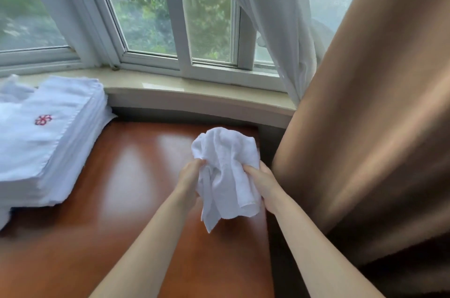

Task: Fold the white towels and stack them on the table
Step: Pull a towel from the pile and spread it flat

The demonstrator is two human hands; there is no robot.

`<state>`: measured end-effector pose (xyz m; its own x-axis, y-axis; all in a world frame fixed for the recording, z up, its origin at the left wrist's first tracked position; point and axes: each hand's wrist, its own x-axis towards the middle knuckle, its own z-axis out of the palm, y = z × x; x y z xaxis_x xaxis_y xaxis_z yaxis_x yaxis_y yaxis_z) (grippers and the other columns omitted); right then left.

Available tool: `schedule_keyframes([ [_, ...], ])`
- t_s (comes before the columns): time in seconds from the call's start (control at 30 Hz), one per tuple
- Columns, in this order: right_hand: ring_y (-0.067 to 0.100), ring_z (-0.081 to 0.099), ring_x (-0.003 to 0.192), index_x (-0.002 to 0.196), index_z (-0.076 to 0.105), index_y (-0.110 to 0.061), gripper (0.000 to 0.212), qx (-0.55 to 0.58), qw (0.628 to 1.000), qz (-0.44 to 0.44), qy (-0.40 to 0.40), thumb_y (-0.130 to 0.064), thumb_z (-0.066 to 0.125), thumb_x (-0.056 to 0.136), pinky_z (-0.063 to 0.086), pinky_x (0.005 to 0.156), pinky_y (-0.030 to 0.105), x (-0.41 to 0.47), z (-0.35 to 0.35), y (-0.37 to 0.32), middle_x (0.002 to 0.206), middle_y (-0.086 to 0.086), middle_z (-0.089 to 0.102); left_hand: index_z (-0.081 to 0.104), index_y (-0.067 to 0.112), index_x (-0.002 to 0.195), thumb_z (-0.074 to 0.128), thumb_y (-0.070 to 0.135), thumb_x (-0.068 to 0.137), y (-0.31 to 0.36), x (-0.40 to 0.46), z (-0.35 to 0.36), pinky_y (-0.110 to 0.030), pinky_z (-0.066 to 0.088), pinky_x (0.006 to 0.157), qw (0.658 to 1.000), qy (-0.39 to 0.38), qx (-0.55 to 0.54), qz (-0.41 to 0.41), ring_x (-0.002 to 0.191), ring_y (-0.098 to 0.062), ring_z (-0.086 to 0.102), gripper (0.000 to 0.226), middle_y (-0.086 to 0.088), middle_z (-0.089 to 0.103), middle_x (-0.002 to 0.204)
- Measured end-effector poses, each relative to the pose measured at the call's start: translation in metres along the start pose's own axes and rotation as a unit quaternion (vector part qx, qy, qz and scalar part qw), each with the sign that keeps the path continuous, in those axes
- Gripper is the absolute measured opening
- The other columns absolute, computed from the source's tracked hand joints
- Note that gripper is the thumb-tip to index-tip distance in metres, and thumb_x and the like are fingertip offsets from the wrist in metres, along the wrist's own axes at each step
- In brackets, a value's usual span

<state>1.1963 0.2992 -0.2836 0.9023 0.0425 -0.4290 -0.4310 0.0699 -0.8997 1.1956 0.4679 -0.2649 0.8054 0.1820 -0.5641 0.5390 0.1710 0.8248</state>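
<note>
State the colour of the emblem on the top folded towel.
Red, stitched on the white stack of folded towels; head view shows it.

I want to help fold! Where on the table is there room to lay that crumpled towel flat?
The bare wood of the table between the stack of folded towels on the left and the crumpled towel held by the left hand and right hand is free. The left side is crowded by the stack; the brown curtain borders the right edge.

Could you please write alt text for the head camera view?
Both hands, left and right, grip a crumpled white towel above a wooden table. A stack of folded towels sits at left, by a window.
</note>
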Motion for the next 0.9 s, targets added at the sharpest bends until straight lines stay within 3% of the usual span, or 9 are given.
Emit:
schedule_keyframes([
  [0.07,0.013,0.071,0.088,0.115,0.058,-0.036,0.03,-0.024,0.999,-0.003,-0.045,-0.045,0.067,0.088,0.058,0.069,0.028,0.001,-0.012,-0.009,0.103,-0.006,0.071,0.063,0.014,0.114,0.05,0.027,0.09,-0.004,-0.014,0.01,-0.054,0.048,0.097,0.999,0.028,-0.018,0.003,0.103,-0.036,0.064,0.03,-0.013,0.07,0.108],
  [0.2,0.02,0.069,0.096,0.124,0.052,-0.029,0.042,-0.068,0.992,0.01,-0.109,-0.045,0.066,0.088,0.058,0.085,0.042,0.0,-0.035,-0.02,0.11,-0.001,0.068,0.064,0.007,0.113,0.051,0.023,0.089,-0.015,-0.043,0.031,-0.046,0.051,0.085,0.994,0.096,-0.049,0.014,0.104,-0.041,0.064,0.031,-0.02,0.069,0.108],
  [0.3,0.024,0.064,0.102,0.133,0.037,-0.03,0.06,-0.098,0.984,0.023,-0.149,-0.05,0.067,0.085,0.055,0.09,0.047,-0.003,-0.049,-0.021,0.118,0.0,0.06,0.065,0.01,0.106,0.052,0.022,0.089,-0.024,-0.062,0.045,-0.046,0.052,0.088,0.987,0.145,-0.064,0.018,0.091,-0.034,0.067,0.024,-0.015,0.071,0.102],
  [0.47,0.023,0.049,0.121,0.146,0.017,-0.04,0.1,-0.154,0.964,-0.011,-0.215,-0.052,0.08,0.07,0.05,0.094,0.042,-0.007,-0.048,-0.017,0.141,-0.005,0.037,0.062,0.008,0.094,0.051,0.014,0.085,-0.042,-0.08,0.044,-0.032,0.043,0.058,0.978,0.19,-0.078,0.023,0.069,-0.026,0.058,0.015,-0.015,0.059,0.084],
  [0.6,0.022,0.045,0.121,0.147,0.009,-0.049,0.121,-0.293,0.908,-0.006,-0.3,-0.042,0.084,0.052,0.053,0.083,0.035,-0.002,-0.033,-0.011,0.139,-0.009,0.027,0.062,0.007,0.09,0.053,0.011,0.086,-0.049,-0.078,0.027,-0.035,0.045,0.066,0.972,0.215,-0.096,0.026,0.076,-0.027,0.061,0.01,-0.016,0.063,0.087],
  [0.67,0.02,0.055,0.104,0.142,0.02,-0.046,0.103,-0.366,0.875,0.016,-0.315,-0.029,0.077,0.058,0.052,0.068,0.029,0.004,-0.025,-0.014,0.125,-0.003,0.043,0.061,0.004,0.092,0.055,0.011,0.087,-0.049,-0.074,0.017,-0.036,0.047,0.071,0.974,0.21,-0.078,0.019,0.079,-0.029,0.063,0.011,-0.017,0.066,0.089],
  [0.77,0.013,0.059,0.072,0.108,0.054,-0.027,0.039,-0.455,0.843,0.027,-0.285,-0.017,0.062,0.072,0.047,0.053,0.022,0.016,-0.001,-0.035,0.089,-0.002,0.059,0.062,0.002,0.098,0.057,0.01,0.089,-0.036,-0.065,-0.008,-0.032,0.052,0.067,0.986,0.165,-0.023,-0.003,0.076,-0.027,0.067,0.013,-0.015,0.071,0.087],
  [0.83,0.01,0.053,0.054,0.082,0.058,-0.017,0.006,-0.424,0.877,0.003,-0.227,-0.012,0.058,0.08,0.039,0.043,0.016,0.024,0.018,-0.057,0.072,-0.001,0.057,0.061,0.004,0.088,0.064,0.008,0.083,-0.015,-0.056,-0.029,-0.023,0.048,0.053,0.99,0.138,0.012,0.001,0.062,-0.02,0.064,0.007,-0.011,0.067,0.076],
  [0.9,0.013,0.053,0.053,0.076,0.062,-0.016,0.011,-0.272,0.943,-0.075,-0.177,-0.008,0.055,0.079,0.039,0.047,0.019,0.031,0.037,-0.081,0.066,0.0,0.059,0.056,0.007,0.091,0.065,0.01,0.085,0.017,-0.04,-0.054,-0.024,0.044,0.054,0.975,0.202,0.034,0.081,0.067,-0.019,0.058,0.011,-0.012,0.061,0.087],
])
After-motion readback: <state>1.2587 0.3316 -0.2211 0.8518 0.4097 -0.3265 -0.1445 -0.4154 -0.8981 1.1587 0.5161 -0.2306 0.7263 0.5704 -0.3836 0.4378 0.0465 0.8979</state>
